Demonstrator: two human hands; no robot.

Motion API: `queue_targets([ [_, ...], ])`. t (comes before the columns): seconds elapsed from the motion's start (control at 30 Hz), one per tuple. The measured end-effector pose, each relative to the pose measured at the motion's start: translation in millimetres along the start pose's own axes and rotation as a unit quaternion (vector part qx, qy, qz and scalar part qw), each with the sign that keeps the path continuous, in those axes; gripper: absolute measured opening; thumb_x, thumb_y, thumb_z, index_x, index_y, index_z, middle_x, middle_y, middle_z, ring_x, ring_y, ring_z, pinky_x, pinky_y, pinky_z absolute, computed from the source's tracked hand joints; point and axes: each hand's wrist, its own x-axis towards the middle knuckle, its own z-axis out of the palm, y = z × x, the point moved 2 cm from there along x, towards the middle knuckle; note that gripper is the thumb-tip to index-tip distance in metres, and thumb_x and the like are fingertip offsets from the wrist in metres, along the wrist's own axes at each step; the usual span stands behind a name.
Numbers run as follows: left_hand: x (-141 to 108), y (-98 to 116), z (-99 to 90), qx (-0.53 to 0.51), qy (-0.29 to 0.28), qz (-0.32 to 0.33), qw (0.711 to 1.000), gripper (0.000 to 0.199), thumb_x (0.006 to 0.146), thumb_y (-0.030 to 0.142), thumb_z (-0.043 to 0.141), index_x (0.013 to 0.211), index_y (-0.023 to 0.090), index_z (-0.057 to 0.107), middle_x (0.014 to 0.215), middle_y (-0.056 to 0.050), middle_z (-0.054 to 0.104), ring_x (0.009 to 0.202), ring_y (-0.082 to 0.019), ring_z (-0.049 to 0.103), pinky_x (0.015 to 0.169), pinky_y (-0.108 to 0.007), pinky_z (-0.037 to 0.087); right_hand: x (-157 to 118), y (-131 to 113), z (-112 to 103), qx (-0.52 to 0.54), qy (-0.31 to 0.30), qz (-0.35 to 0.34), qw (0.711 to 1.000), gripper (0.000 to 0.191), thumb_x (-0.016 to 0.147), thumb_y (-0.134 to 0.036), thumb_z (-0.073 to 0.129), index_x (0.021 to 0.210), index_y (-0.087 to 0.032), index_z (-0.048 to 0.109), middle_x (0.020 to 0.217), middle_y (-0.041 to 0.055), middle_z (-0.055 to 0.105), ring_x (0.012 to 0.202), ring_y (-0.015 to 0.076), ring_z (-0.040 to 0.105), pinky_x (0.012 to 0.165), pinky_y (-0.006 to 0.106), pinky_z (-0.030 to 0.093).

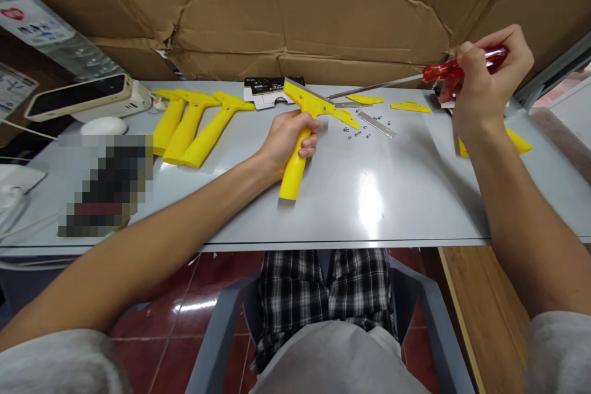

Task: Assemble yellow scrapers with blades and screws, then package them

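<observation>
My left hand (290,138) is wrapped round the handle of a yellow scraper (295,169), its wide head tilted up to the left with a metal blade along the edge. In my right hand (489,77) is a screwdriver (438,71) with a clear red handle. Its long shaft points left, and the tip meets or passes behind the scraper head; I cannot tell which. Several small screws (355,134) lie scattered just right of the head, beside a loose metal blade (376,124). Flat yellow pieces (410,106) lie farther back.
Several yellow scrapers (198,126) lie at left. Behind my left hand is a black-and-white box (265,93). A phone (78,97), a white mouse (104,126) and a plastic bottle (60,37) stand far left. Cardboard (277,12) walls the back; another yellow piece (519,140) lies by my right forearm.
</observation>
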Motion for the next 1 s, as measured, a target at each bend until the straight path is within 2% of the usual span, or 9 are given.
queue_targets([
  [0.1,-1.4,1.0,1.5,0.001,0.002,-0.003,1.000,0.018,0.066,0.010,0.070,0.075,0.017,0.055,0.074,0.001,0.059,0.044,-0.001,0.039,0.034,-0.014,0.027,0.0,-2.4,1.0,-0.007,0.027,-0.010,1.000,0.044,0.091,-0.061,0.084,0.086,-0.031,0.052,0.072,-0.0012,0.052,0.048,0.0216,0.059,0.038,0.037,0.042],
  [0.23,-2.2,1.6,2.5,0.003,0.010,-0.002,1.000,0.019,0.066,0.010,0.069,0.075,0.017,0.055,0.074,0.001,0.059,0.044,-0.002,0.039,0.034,-0.014,0.027,-3.7,-5.3,3.1,-0.030,-0.011,0.010,0.999,0.045,0.091,-0.068,0.082,0.092,-0.033,0.054,0.075,0.0006,0.054,0.070,0.0295,0.073,0.046,0.041,0.053],
  [0.33,-2.1,1.1,2.7,0.004,0.011,0.001,1.000,0.019,0.066,0.009,0.070,0.075,0.018,0.055,0.074,0.001,0.060,0.044,-0.002,0.039,0.034,-0.014,0.027,-5.3,-4.6,2.8,-0.026,-0.023,0.024,0.999,0.049,0.089,-0.075,0.080,0.094,-0.034,0.053,0.077,0.0016,0.056,0.080,0.0337,0.077,0.050,0.045,0.058],
  [0.6,0.0,-1.0,0.6,0.001,0.004,-0.006,1.000,0.023,0.066,0.009,0.070,0.077,0.019,0.053,0.073,0.001,0.059,0.044,-0.002,0.039,0.034,-0.014,0.027,-4.7,1.2,2.0,-0.027,-0.042,-0.038,0.998,0.042,0.094,-0.074,0.074,0.100,-0.036,0.056,0.084,0.0034,0.059,0.090,0.0373,0.078,0.057,0.049,0.059],
  [0.73,0.4,-1.3,0.6,-0.005,0.002,-0.009,1.000,0.024,0.065,0.010,0.070,0.078,0.019,0.053,0.073,0.001,0.060,0.044,-0.002,0.040,0.034,-0.014,0.027,-7.1,-10.2,4.0,-0.074,-0.025,-0.042,0.996,0.044,0.095,-0.077,0.070,0.099,-0.036,0.055,0.081,0.0032,0.057,0.086,0.0369,0.078,0.053,0.049,0.059],
  [0.9,-0.7,-1.3,2.7,-0.011,0.006,-0.013,1.000,0.028,0.063,0.009,0.071,0.080,0.020,0.051,0.075,0.001,0.061,0.042,-0.002,0.041,0.034,-0.015,0.026,-9.7,-29.1,8.5,-0.123,-0.003,-0.036,0.992,0.049,0.095,-0.081,0.066,0.092,-0.034,0.051,0.072,0.0012,0.049,0.067,0.0328,0.073,0.041,0.043,0.050],
  [1.0,-1.5,-1.1,3.5,-0.008,0.005,-0.014,1.000,0.028,0.063,0.009,0.071,0.080,0.020,0.051,0.074,0.001,0.061,0.042,-0.002,0.040,0.034,-0.015,0.026,-9.4,-30.2,8.6,-0.124,-0.006,-0.033,0.992,0.048,0.095,-0.080,0.066,0.092,-0.034,0.051,0.073,0.0012,0.048,0.068,0.0330,0.074,0.042,0.043,0.051],
])
